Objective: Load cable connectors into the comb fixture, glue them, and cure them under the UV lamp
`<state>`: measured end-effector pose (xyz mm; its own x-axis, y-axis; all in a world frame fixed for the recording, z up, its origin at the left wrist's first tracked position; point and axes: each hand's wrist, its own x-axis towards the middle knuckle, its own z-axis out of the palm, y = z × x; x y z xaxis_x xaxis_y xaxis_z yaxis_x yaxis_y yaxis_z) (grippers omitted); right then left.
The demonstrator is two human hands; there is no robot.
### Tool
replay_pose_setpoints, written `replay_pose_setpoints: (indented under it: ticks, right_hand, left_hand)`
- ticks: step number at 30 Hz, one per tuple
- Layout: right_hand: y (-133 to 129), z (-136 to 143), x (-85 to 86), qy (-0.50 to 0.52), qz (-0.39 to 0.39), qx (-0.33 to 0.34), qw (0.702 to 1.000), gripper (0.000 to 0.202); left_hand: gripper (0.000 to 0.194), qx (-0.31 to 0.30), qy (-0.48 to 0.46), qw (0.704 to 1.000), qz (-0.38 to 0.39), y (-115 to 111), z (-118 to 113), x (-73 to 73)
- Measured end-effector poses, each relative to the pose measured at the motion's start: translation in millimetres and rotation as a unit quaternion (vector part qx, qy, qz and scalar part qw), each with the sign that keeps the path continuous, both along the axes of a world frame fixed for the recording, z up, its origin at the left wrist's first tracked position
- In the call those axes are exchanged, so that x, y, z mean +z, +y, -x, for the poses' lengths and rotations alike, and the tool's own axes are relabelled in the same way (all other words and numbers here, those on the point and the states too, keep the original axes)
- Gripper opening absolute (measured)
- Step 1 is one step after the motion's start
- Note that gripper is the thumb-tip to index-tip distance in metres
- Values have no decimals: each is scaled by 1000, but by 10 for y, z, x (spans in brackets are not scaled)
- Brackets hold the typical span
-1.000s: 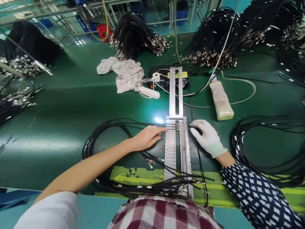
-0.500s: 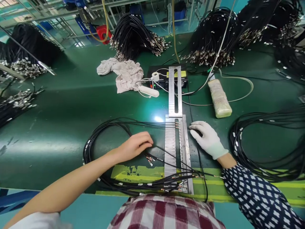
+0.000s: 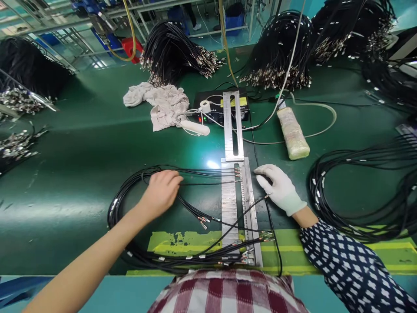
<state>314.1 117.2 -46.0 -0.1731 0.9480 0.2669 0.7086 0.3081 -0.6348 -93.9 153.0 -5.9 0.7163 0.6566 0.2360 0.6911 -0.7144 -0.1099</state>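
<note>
My bare left hand (image 3: pixel 164 189) is closed on a black cable that runs right to the slotted metal fixture (image 3: pixel 230 200). Beneath and around that hand lies a coil of black cables (image 3: pixel 119 200). Several cables cross the upper part of the fixture, their stripped ends showing in its slot. My right hand (image 3: pixel 279 187), in a white glove, rests just right of the fixture with fingers curved and thumb apart from them; nothing shows between them. A loose cable end (image 3: pixel 267 196) lies by its thumb. More cable ends lie across the fixture's lower part.
Behind the fixture stands a black control box (image 3: pixel 208 115) with a white cloth (image 3: pixel 169 104) at its left. A wrapped bar (image 3: pixel 293 132) lies to the right. Another cable coil (image 3: pixel 319 195) is at the right, and large cable bundles (image 3: pixel 177 52) line the back.
My left hand has moved left and slightly up, and another cable now reaches the fixture's slot. A cable end has shifted up beside my right thumb. The whole view has shifted slightly.
</note>
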Motion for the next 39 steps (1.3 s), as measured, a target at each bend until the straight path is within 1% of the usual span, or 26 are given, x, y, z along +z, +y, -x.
replay_pose_setpoints:
  ticks: [1, 2, 3, 5, 6, 8, 10, 13, 15, 18, 22, 25, 29, 32, 39]
  right_hand:
    - [0, -1, 4, 2, 4, -1, 1000, 20]
    - [-2, -2, 8, 3, 6, 0, 1000, 19]
    - [-5, -3, 10, 2, 8, 2, 1000, 19]
    - [-15, -5, 15, -3, 5, 5, 1000, 19]
    - [-21, -6, 17, -4, 4, 6, 1000, 19]
    - [-29, -7, 24, -5, 3, 8, 1000, 19]
    - [-32, -3, 31, -4, 3, 8, 1000, 19]
    - [-25, 6, 37, -3, 3, 2, 1000, 18]
    - [-20, 12, 37, -1, 5, -1, 1000, 18]
    - [-14, 16, 40, 1, 8, 1, 1000, 18]
    - [-5, 23, 65, 5, 10, 6, 1000, 19]
    - [4, 32, 91, 7, 15, 7, 1000, 21]
    - [10, 37, 105, 10, 15, 10, 1000, 20]
    - [10, 32, 97, 9, 16, 9, 1000, 18]
    - [14, 26, 77, 12, 10, 11, 1000, 16]
  left_hand:
    - [28, -14, 0, 1000, 4, -58, -210, -1]
    - [33, -37, -15, 999, 11, -114, -431, -15]
    - [36, -61, -37, 997, 30, -165, -647, -42]
    - [36, -79, -89, 991, 68, -244, -1005, -124]
    - [35, -70, -102, 989, 78, -270, -1129, -174]
    - [31, -41, -126, 988, 78, -292, -1258, -274]
    - [25, -31, -163, 981, 98, -277, -1258, -348]
    - [17, -50, -217, 962, 156, -204, -1141, -378]
    - [16, -70, -222, 960, 158, -128, -1043, -355]
    - [20, -122, -215, 960, 135, 7, -899, -300]
    - [25, -163, -223, 948, 156, 159, -772, -227]
    - [32, -186, -199, 948, 165, 218, -766, -183]
    - [41, -202, -131, 962, 131, 269, -819, -165]
    - [42, -211, -102, 966, 110, 322, -844, -179]
    - [40, -213, -141, 954, 159, 407, -849, -211]
